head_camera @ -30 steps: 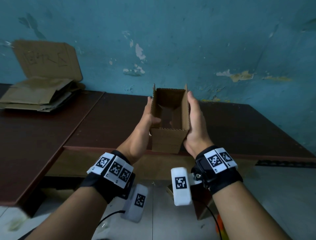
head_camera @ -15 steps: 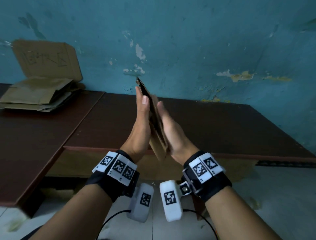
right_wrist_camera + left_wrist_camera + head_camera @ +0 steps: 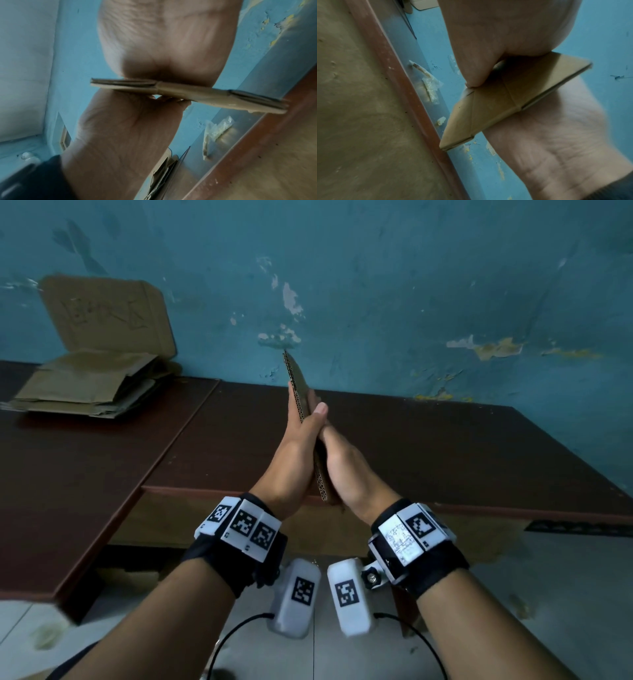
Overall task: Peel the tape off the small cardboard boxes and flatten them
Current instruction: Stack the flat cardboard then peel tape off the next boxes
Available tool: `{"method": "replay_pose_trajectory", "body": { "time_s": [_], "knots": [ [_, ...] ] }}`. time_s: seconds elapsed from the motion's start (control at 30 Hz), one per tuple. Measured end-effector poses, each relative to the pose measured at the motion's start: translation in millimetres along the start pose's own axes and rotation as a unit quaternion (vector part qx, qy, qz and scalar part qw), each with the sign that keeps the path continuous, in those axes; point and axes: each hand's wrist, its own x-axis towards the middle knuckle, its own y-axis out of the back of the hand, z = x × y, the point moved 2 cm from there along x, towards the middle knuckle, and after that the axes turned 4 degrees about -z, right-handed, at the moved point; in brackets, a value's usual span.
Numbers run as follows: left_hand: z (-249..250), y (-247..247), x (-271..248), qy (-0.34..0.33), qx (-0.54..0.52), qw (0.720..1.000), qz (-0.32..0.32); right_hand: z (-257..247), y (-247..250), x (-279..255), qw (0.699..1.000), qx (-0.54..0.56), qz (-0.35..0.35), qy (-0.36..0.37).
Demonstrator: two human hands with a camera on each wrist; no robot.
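A small cardboard box (image 3: pixel 295 375) is squashed flat and stands on edge between my two palms, in the air above the front edge of the dark brown table (image 3: pixel 428 460). My left hand (image 3: pixel 294 441) presses its left face with straight fingers, and the thumb lies across the box's near edge. My right hand (image 3: pixel 346 463) presses the other face, also flat. In the left wrist view the flattened box (image 3: pixel 488 108) shows its creases and doubled layers. The right wrist view shows the box (image 3: pixel 188 92) edge-on, sandwiched between the right hand (image 3: pixel 163 40) and the left hand (image 3: pixel 128 128).
A stack of flattened cardboard (image 3: pixel 89 386) lies at the table's back left, with a cardboard sheet (image 3: pixel 106 316) leaning on the blue wall behind it. Crumpled strips of peeled tape (image 3: pixel 429 88) lie on the table near the wall. Tiled floor lies below my wrists.
A second ago the box was an open tube held between my hands. It has collapsed sideways, and my palms have come together and now press it flat.
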Motion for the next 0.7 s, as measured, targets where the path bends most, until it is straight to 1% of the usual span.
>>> {"method": "replay_pose_trajectory", "body": {
  "time_s": [0.1,0.17,0.23,0.33,0.43,0.57,0.7],
  "knots": [
    [2.5,6.2,-0.8,0.006,-0.002,1.000,0.026,-5.8,-1.3,7.8,0.994,-0.100,0.014,0.037],
    [6.6,9.9,-2.4,0.018,-0.019,0.999,0.037,-13.3,0.4,9.3,0.988,-0.144,0.032,0.048],
    [15.0,14.8,-6.3,0.028,-0.018,0.999,0.040,-19.8,-0.1,8.2,0.981,-0.182,0.046,0.044],
    [28.4,30.0,-10.4,0.033,0.026,0.998,0.039,-23.2,-2.5,8.8,0.971,-0.227,0.069,0.010],
    [42.3,55.3,-14.4,0.038,0.047,0.997,0.057,-25.5,-7.4,11.9,0.970,-0.216,0.104,-0.029],
    [59.3,88.6,-21.0,0.050,0.052,0.995,0.067,-31.8,-16.4,19.0,0.978,-0.158,0.127,-0.038],
    [79.3,123.2,-24.1,0.059,0.060,0.994,0.065,-38.1,-42.0,39.9,0.984,-0.095,0.149,-0.036]
  ]
}}
